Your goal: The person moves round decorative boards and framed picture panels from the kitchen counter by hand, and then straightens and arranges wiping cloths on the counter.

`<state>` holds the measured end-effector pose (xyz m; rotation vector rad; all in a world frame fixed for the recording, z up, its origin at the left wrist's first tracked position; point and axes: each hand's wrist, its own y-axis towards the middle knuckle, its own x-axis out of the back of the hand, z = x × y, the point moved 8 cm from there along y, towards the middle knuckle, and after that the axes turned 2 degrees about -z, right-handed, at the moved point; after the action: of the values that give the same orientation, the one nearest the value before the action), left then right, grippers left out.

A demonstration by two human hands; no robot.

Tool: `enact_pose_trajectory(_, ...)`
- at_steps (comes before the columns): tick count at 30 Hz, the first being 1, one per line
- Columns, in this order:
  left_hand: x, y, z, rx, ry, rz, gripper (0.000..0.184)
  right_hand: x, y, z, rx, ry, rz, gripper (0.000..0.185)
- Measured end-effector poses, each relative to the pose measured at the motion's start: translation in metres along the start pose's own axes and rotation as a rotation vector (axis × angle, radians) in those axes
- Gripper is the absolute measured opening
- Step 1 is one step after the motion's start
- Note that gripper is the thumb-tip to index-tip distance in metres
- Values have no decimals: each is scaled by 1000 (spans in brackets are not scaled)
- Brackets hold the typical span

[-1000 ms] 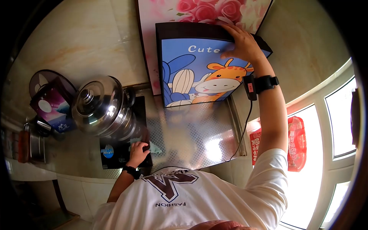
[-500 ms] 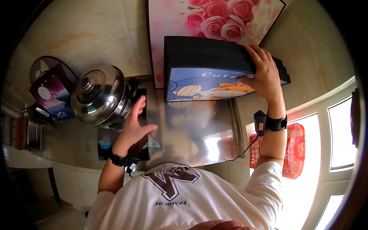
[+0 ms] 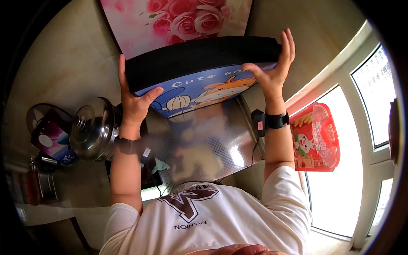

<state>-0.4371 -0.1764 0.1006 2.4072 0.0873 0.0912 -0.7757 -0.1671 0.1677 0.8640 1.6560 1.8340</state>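
A wide black box (image 3: 204, 52) with a blue cartoon front panel (image 3: 180, 101) reading "Cute" is between my two hands above a shiny patterned metal surface (image 3: 199, 140). My left hand (image 3: 135, 104) grips its left end, thumb on the blue front and fingers along the side. At the opposite end, my right hand (image 3: 274, 78) presses its palm and fingers to the side. That thumb lies over the front panel, and the fingertips stick up past the top edge. Black straps circle both wrists.
Left of my arm stands a lidded steel pot (image 3: 93, 129), beside a purple box (image 3: 53, 140). A rose picture (image 3: 182, 21) is behind the black box. On the right, a red package (image 3: 316, 138) sits by the bright window (image 3: 335, 191).
My left hand has risen from beside the pot to the box's left end. The box now appears farther left and tilted, and my right hand has shifted onto its right end.
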Motion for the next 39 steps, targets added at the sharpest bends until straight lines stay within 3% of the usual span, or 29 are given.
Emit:
enact_pose_trajectory(2,0,-4,-4,-1,30,-18,120,19,-32,-48,-267,246,-297,94)
enact_pose_trajectory(3,-1,-6,-5,-4,31,-16,120,19,-40,-59,-266,247,-301,94)
enact_pose_trajectory(5,-1,-9,-6,7,40,-30,120,17,-64,-111,-639,698,-482,77)
enact_pose_trajectory(6,-1,-10,-7,8,44,-29,120,24,-63,-119,-642,700,-483,77)
enact_pose_trajectory(8,-1,-11,-7,26,18,-47,121,0,-69,-140,-984,1134,-234,76)
enact_pose_trajectory(10,-3,-14,-10,24,16,-52,122,-5,-78,-151,-1071,1136,-229,74)
enact_pose_trajectory(12,-2,-15,-8,18,15,-60,124,-16,-103,-158,-1373,1047,-176,72)
enact_pose_trajectory(17,3,-29,-6,72,-87,-51,125,-3,-110,-150,-1322,1286,-127,61)
enact_pose_trajectory(19,8,-39,-17,57,-103,-62,126,10,-113,-140,-1340,1327,-215,55)
enact_pose_trajectory(24,27,-52,-55,105,-214,-104,125,47,-96,-97,-1297,1333,-122,58)
enact_pose_trajectory(30,46,-56,-47,213,-202,-169,121,49,-108,-78,-1391,901,-128,70)
enact_pose_trajectory(32,53,-58,-39,158,-228,-178,120,60,-127,-83,-1344,797,-311,78)
enact_pose_trajectory(34,56,-65,-41,177,-203,-179,121,62,-142,-86,-1135,943,-7,101)
enact_pose_trajectory(35,56,-69,-43,193,-184,-170,122,71,-157,-90,-1129,859,-27,110)
enact_pose_trajectory(38,75,-107,-24,207,-175,-170,108,81,-205,-89,-1117,853,188,105)
enact_pose_trajectory(39,77,-124,-11,308,-192,-98,95,80,-219,-85,-1150,937,200,102)
